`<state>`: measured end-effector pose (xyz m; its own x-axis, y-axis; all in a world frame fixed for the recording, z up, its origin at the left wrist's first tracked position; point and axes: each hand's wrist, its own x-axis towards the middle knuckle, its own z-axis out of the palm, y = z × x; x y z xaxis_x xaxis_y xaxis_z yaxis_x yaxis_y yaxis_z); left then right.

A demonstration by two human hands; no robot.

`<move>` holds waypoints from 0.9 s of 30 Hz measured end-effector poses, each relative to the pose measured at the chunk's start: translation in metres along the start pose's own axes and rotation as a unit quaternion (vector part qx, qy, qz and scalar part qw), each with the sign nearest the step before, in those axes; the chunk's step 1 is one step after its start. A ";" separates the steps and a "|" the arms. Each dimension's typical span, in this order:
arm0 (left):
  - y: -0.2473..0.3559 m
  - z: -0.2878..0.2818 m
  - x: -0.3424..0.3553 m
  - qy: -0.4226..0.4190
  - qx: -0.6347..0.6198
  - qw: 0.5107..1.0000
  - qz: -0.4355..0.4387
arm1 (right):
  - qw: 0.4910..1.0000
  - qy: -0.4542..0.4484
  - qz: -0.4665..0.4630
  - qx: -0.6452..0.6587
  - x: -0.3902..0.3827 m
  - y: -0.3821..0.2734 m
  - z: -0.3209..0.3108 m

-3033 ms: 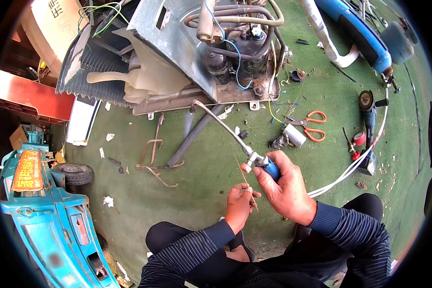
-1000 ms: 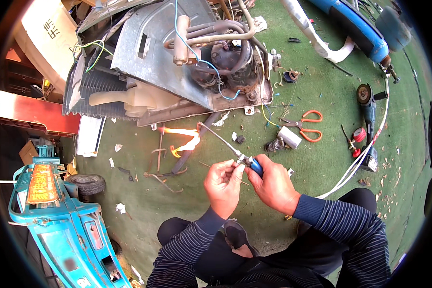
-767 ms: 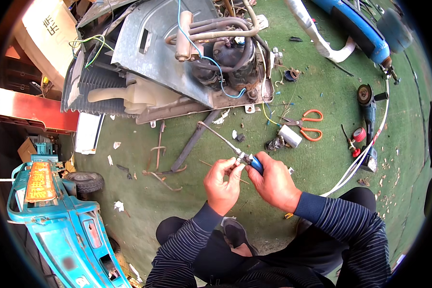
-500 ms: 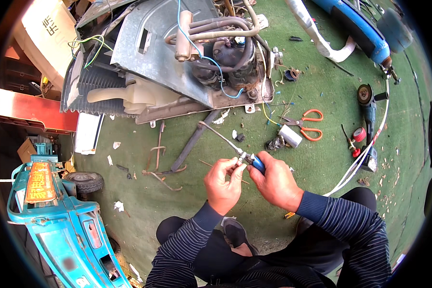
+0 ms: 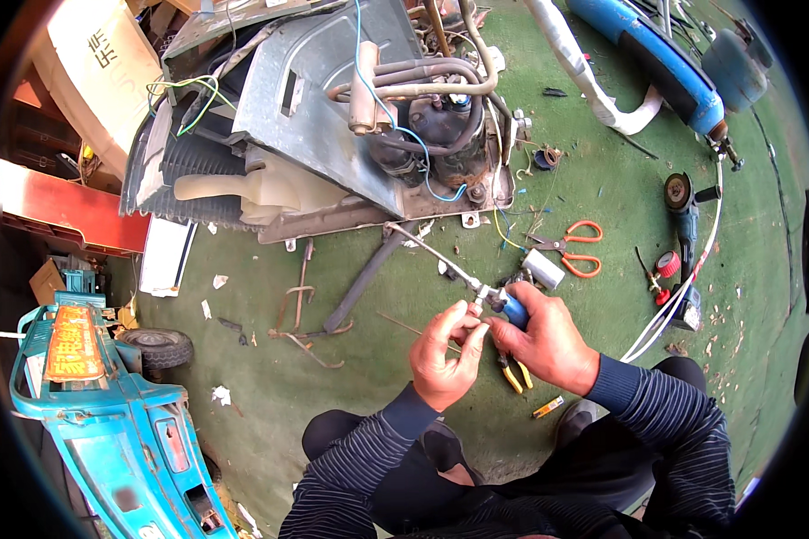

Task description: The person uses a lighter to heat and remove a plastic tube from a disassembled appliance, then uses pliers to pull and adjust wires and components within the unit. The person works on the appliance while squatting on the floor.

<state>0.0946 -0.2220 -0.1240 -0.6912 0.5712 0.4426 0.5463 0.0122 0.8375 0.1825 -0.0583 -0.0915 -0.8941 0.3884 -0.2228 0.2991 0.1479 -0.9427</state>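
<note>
I hold a welding torch [image 5: 433, 256] with a long thin metal tube, bent at its far tip, and a blue handle. My right hand [image 5: 555, 340] is wrapped round the blue handle [image 5: 515, 310]. With thumb and fingers, my left hand [image 5: 447, 359] pinches a small metal fitting [image 5: 476, 305] at the torch's body; the fingertips partly hide it. Yellow-handled pliers [image 5: 512, 375] lie on the green floor below my right hand. Just beyond the hands lies a silver cylinder [image 5: 542, 269]. Orange-handled scissors [image 5: 581, 249] lie past it.
A dismantled cooling unit with a dark compressor [image 5: 440, 130] and copper pipes stands ahead. Bent pipes [image 5: 301, 314] lie on the floor [image 5: 270, 413] at left. A blue cart [image 5: 117, 431] stands far left. An angle grinder [image 5: 683, 211], red gauge [image 5: 667, 264] and blue gas cylinder [image 5: 647, 49] lie right.
The view has shifted slightly. Both hands and the torch sit a little farther right in it. The pliers below my right hand now show, and more of the fitting is visible.
</note>
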 end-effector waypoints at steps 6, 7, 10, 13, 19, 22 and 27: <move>0.022 0.018 0.006 -0.127 -0.030 0.991 0.036 | 0.978 0.190 -0.087 0.002 -0.014 -0.050 -0.052; 0.024 0.023 0.008 -0.135 -0.047 0.989 0.046 | 0.969 0.220 -0.094 -0.054 -0.021 -0.040 -0.076; 0.025 0.033 0.003 -0.157 -0.080 0.983 0.045 | 0.944 0.300 -0.089 -0.103 -0.039 -0.049 -0.150; 0.019 0.027 -0.010 -0.194 -0.090 0.977 0.004 | 0.911 0.319 -0.026 -0.258 -0.062 -0.074 -0.222; 0.007 0.019 0.000 -0.252 -0.079 0.964 -0.038 | 0.684 0.303 -0.029 -0.663 -0.168 -0.134 -0.350; 0.003 0.012 0.004 -0.271 -0.061 0.958 -0.069 | 0.584 0.224 0.058 -0.778 -0.199 -0.146 -0.354; 0.007 0.021 0.001 -0.356 -0.073 0.928 -0.086 | 0.582 0.281 0.252 -0.720 -0.283 0.026 -0.374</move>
<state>0.1079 -0.2038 -0.1242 -0.2462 0.9691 0.0178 0.3501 0.0718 0.9340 0.5679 0.1754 0.0397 -0.4425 0.8891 0.1169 0.8076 0.3384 0.4831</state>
